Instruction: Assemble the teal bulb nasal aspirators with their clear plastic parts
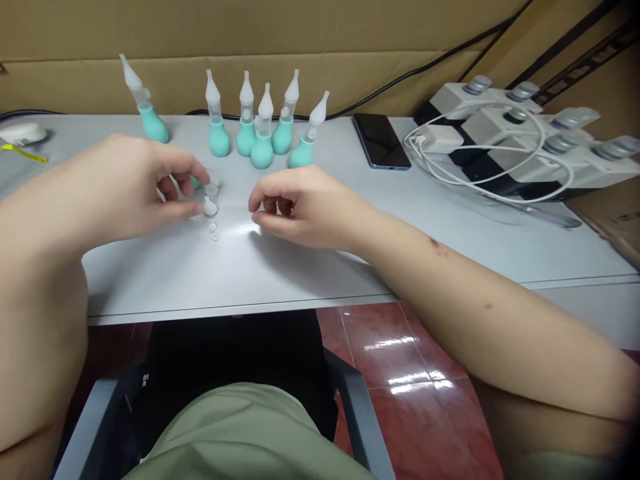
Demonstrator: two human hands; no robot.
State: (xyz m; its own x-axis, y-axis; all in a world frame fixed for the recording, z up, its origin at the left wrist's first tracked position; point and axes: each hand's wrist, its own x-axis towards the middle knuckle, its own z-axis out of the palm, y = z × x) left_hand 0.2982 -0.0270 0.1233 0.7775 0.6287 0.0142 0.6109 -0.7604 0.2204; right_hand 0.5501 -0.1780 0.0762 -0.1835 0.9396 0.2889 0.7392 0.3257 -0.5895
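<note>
My left hand (145, 187) hovers at the left over the table, its thumb and index finger apart beside small clear and white plastic parts. Closest to its fingertips are a clear connector piece (212, 186) and a white nozzle tip (210, 207). Two tiny rings (214, 232) lie just below them. Behind the fingers a teal bulb (195, 182) is mostly hidden. To the right of these parts, my right hand (305, 203) is curled, thumb and index fingertips nearly meeting; nothing shows between them. Several teal bulb nasal aspirators (261, 152) with white tips stand behind my hands.
One more aspirator (154, 124) leans at the back left, near a white device (24, 133) with a yellow strip. A black phone (381, 141) lies right of the group. Grey-white devices (525, 133) and a looped white cable (500, 197) occupy the right side.
</note>
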